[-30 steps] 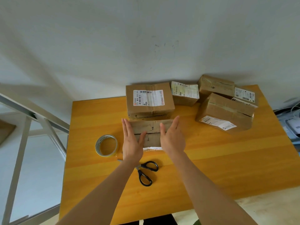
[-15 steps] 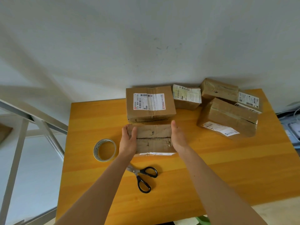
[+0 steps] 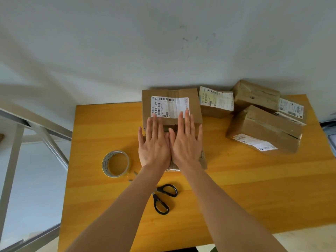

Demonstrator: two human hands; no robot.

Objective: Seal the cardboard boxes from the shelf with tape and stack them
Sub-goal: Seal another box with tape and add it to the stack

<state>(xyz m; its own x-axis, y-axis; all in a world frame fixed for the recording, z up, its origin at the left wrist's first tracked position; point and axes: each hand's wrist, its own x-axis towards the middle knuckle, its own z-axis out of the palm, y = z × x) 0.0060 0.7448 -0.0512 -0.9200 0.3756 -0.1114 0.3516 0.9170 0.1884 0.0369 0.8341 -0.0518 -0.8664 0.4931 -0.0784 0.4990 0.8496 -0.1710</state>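
Brown corrugated cardboard, small low box (image 3: 203, 160), is seen from the head view near the middle of the orange wooden table (image 3: 254, 188), almost wholly covered by both hands; only its right edge and a strip of its near edge show. The left hand (image 3: 154, 148) and right hand (image 3: 187, 144) are laid flat on its top, palms down, fingers straight and slightly spread, thumbs side by side and apparently touching; nothing is pinched or gripped. The box is judged light and probably near empty, with thin, creased walls that would give under pressure, so the flaps are best held down by flat palms while it is taped. For lifting, it should be taken by the two short sides, low, not by the top flaps. Whether the seam is already taped cannot be told, being hidden under the hands. Just behind it, touching or nearly so, a larger brown cardboard box with a white barcode label (image 3: 171, 108) is reached by the fingertips. A roll of clear tape (image 3: 115, 163) lies just left of the left hand, apart from the box. Black-handled scissors (image 3: 163, 199) lie nearer the person, between the forearms. Three more labelled brown boxes (image 3: 263, 130) are grouped at the far right corner, well apart.
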